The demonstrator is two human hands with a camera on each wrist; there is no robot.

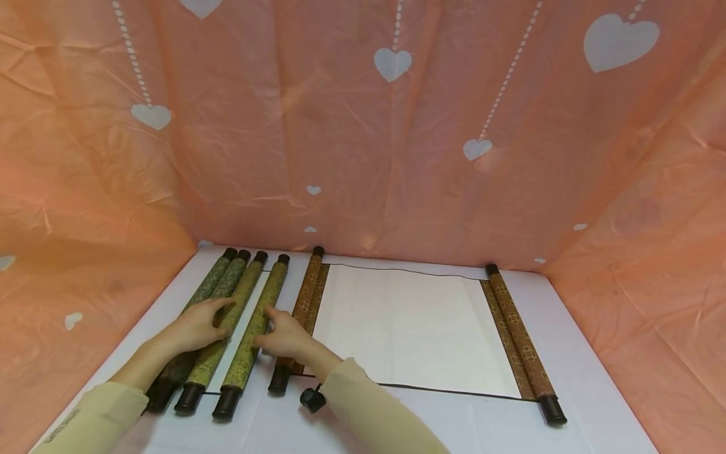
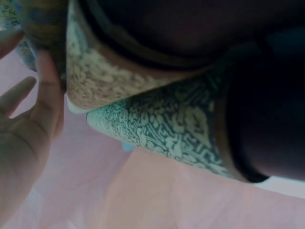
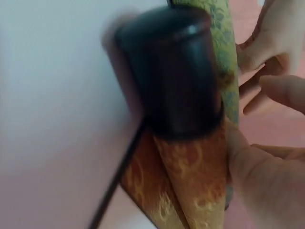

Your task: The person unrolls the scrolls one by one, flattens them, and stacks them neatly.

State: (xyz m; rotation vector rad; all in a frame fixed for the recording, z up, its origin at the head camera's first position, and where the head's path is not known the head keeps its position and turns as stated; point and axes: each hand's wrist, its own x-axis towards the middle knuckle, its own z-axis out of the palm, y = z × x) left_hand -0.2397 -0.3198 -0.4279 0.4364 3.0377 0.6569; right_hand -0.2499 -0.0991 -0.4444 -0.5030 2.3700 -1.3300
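A scroll with yellow-green patterned rollers [image 1: 270, 284] and black end knobs lies partly unrolled, a narrow pale strip showing between its two rollers. My left hand [image 1: 195, 326] holds the left roller, thumb on the strip side and fingers over the top. On the right roller, the thumb and index finger of my right hand [image 1: 289, 334] grip from the right side. Beneath my left wrist lies a rolled scroll with dark green rollers [image 1: 232, 277], seen close up with its leafy pattern [image 2: 162, 124] in the left wrist view.
To the right, a scroll with brown rollers [image 1: 523, 340] lies spread, its white sheet [image 1: 408, 321] exposed. Its left knob [image 3: 176, 76] looms close in the right wrist view. A small black device [image 1: 312, 400] sits by my right sleeve. An orange heart-printed curtain [image 1: 340, 139] encloses the white table.
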